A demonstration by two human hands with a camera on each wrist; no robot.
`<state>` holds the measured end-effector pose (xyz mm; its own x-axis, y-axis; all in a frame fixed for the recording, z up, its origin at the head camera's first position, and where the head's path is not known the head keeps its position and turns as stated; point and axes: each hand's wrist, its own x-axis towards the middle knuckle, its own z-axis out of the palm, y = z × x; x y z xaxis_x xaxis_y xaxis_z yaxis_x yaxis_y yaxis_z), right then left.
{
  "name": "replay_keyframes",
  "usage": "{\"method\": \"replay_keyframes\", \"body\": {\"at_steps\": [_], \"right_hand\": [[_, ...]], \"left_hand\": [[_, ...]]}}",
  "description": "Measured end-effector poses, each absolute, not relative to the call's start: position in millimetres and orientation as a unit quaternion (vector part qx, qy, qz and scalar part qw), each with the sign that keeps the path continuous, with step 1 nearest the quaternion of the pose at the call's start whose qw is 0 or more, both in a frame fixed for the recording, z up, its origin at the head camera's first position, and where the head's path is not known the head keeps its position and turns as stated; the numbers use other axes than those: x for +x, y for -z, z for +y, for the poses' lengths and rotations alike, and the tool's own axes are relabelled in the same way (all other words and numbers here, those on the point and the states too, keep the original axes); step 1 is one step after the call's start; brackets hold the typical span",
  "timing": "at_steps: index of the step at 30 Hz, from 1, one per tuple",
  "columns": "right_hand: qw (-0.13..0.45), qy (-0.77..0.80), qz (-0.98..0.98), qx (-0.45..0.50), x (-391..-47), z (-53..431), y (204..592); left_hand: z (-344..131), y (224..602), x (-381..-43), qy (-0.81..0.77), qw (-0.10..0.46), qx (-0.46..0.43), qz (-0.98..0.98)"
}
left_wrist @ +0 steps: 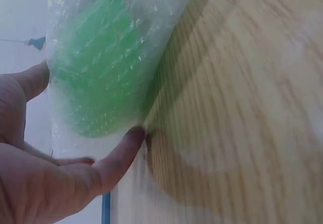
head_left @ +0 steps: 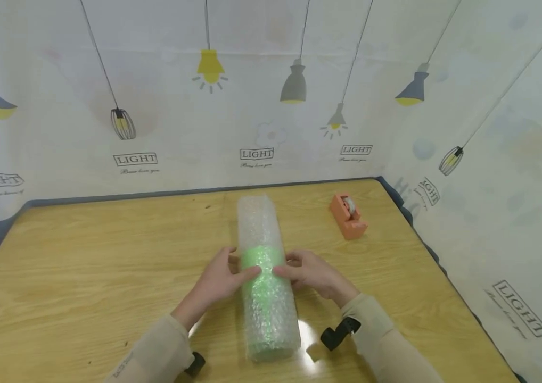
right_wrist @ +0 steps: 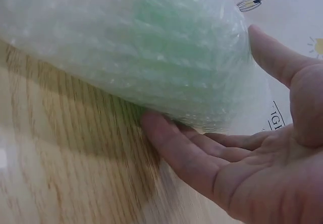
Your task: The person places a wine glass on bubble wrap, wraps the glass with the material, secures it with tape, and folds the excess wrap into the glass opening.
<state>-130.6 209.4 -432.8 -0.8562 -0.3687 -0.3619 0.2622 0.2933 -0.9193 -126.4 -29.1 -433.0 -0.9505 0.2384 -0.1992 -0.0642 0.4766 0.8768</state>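
A long roll of bubble wrap (head_left: pixel 271 319) lies on the wooden table in the head view, pointing away from me. Something green (head_left: pixel 262 255) shows through its layers; its kind is hidden by the wrap. From the left side my left hand (head_left: pixel 220 276) holds the roll, its thumb on top and fingertips low against the side. On the opposite side my right hand (head_left: pixel 318 275) grips it in the same way. In the right wrist view, the fingers (right_wrist: pixel 186 151) reach under the wrap's lower edge (right_wrist: pixel 171 108). The left wrist view shows the left fingertips meeting the wrap (left_wrist: pixel 101 77) close to the tabletop.
An orange tape dispenser (head_left: pixel 347 217) with a roll of tape stands to the right, beyond my right hand. The wooden table (head_left: pixel 108 266) meets lamp-printed wall covering (head_left: pixel 180 127) at its back and right edges. Black wrist cameras (head_left: pixel 340 334) sit by the sleeves.
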Motion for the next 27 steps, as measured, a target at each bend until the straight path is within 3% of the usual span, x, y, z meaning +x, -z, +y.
{"method": "replay_keyframes", "body": {"at_steps": [5, 27], "right_hand": [[0.253, 0.597, 0.761, -0.037, -133.8, 208.1, 431.9], [0.118, 0.617, 0.771, -0.102, -140.1, 203.0, 397.1]], "left_hand": [[-30.1, 432.1, -129.8, -0.511, 0.177, 0.072, 0.838], [-32.1, 388.0, -142.0, -0.558, 0.086, 0.142, 0.813]]}}
